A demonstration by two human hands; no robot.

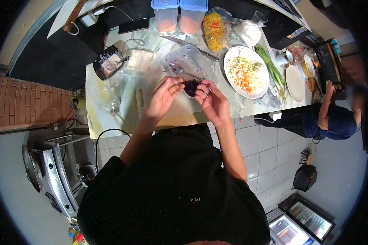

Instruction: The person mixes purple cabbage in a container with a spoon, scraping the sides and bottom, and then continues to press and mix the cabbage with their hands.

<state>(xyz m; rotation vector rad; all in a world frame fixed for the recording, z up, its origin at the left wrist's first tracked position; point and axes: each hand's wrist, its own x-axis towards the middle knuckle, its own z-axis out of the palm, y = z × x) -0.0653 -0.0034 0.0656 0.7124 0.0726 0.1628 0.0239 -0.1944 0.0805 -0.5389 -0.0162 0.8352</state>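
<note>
Between my hands is a mound of dark purple food (191, 87), with a pale edge showing beneath it. My left hand (164, 97) has its fingertips curled in at the left side of this mound. From the right, my right hand (212, 102) closes its fingers on the other side. A metal spoon (191, 75) leans out of a clear plastic tub (188, 55) with purple smears inside, and its handle reaches my right fingers. I cannot tell whether those fingers grip the handle. Under my hands lies a cutting board (151, 107).
A knife (192, 45) lies behind the tub. To the right are a white plate (259, 92) of chopped vegetables, green onions (270, 67) and a bag of yellow food (216, 30). Left are stacked white sheets (139, 61) and a black bowl (98, 67). Another person (331, 118) stands at right.
</note>
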